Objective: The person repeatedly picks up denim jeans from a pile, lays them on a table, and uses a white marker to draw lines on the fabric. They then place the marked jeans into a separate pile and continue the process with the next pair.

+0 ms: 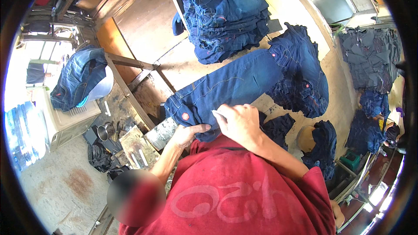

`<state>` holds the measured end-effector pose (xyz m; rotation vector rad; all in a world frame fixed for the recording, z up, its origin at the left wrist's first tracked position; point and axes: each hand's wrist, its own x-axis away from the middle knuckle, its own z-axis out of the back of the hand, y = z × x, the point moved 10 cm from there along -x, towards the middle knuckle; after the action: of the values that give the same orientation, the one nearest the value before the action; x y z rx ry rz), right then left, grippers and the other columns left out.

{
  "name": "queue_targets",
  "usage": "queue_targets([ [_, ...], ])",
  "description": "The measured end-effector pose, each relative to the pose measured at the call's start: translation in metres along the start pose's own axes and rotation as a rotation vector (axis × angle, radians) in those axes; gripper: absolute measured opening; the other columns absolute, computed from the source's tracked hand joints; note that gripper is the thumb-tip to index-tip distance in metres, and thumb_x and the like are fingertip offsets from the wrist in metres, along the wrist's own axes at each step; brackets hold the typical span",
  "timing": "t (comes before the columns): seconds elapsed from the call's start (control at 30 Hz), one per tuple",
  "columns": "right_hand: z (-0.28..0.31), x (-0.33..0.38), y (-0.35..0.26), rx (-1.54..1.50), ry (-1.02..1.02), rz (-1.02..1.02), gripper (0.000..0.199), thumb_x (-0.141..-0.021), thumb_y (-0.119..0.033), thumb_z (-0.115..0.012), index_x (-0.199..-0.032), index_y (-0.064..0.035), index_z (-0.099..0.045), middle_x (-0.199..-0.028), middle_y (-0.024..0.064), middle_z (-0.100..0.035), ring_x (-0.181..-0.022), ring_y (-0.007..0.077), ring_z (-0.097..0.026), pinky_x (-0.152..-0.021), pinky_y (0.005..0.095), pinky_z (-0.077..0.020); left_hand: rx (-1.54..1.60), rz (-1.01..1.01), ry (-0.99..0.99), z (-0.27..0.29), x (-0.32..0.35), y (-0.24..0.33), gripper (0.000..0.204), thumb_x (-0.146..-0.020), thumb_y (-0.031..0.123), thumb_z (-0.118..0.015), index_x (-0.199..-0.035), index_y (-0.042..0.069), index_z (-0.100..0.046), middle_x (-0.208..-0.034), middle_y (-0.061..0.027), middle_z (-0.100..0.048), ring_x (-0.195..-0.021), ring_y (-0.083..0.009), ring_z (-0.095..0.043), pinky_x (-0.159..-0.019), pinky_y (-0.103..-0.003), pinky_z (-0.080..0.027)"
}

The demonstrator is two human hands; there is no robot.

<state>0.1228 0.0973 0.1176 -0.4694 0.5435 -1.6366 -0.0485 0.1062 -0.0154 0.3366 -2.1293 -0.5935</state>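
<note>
We record the dark-blue denim jeans [230,80] stretched before the torso, long axis slanting from lower left to upper right, the end with the red hexagonal patch pointing lower left. Around them we note a tall stack of folded blue jeans [222,17] beyond, a brown wooden frame [130,91] to the left, and a crumpled dark-blue denim heap [300,78] crowding the far end. Our left grip [191,133] pinches the near edge beside the patch, thumb on top; our right grip [238,122] is curled over the same edge, contents undeterminable.
</note>
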Motion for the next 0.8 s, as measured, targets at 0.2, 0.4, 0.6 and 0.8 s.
queue_targets([
  [0.2,-0.003,0.000,-0.007,-0.091,-0.061,0.050,0.023,-0.098,-0.027,-0.076,-0.081,-0.0134,-0.070,-0.061,0.0122,-0.069,-0.056,0.0345,-0.071,-0.056,0.0452,-0.0564,-0.013,0.006,-0.009,0.001,-0.001,-0.005,0.051,-0.082,-0.013,-0.078,-0.131,0.001,-0.073,-0.125,-0.0107,-0.078,-0.112,-0.0240,-0.076,-0.103,-0.040,-0.061],
  [0.4,-0.001,-0.002,0.007,-0.048,-0.053,-0.015,0.026,-0.100,-0.029,-0.073,-0.081,-0.0123,-0.069,-0.061,0.0144,-0.068,-0.057,0.0381,-0.070,-0.054,0.0479,-0.0550,0.008,-0.046,-0.027,-0.005,0.001,0.001,0.052,-0.082,-0.014,-0.077,-0.132,0.001,-0.072,-0.126,-0.0112,-0.078,-0.112,-0.0242,-0.076,-0.104,-0.041,-0.061],
  [0.6,0.004,-0.004,0.033,0.001,-0.041,-0.081,0.026,-0.100,-0.032,-0.071,-0.084,-0.0114,-0.071,-0.064,0.0177,-0.070,-0.060,0.0393,-0.072,-0.056,0.0516,-0.0563,0.030,-0.038,0.024,-0.002,0.002,0.001,0.059,-0.079,-0.016,-0.078,-0.135,-0.001,-0.069,-0.127,-0.0140,-0.078,-0.112,-0.0277,-0.076,-0.105,-0.042,-0.060],
  [0.8,0.001,-0.012,0.046,0.041,-0.118,-0.002,0.021,-0.099,-0.028,-0.076,-0.085,-0.0119,-0.073,-0.068,0.0124,-0.073,-0.061,0.0349,-0.073,-0.058,0.0456,-0.0558,0.002,-0.055,0.074,0.007,0.000,-0.004,0.065,-0.076,-0.017,-0.076,-0.138,-0.001,-0.068,-0.130,-0.0145,-0.076,-0.117,-0.0297,-0.075,-0.108,-0.044,-0.059],
])
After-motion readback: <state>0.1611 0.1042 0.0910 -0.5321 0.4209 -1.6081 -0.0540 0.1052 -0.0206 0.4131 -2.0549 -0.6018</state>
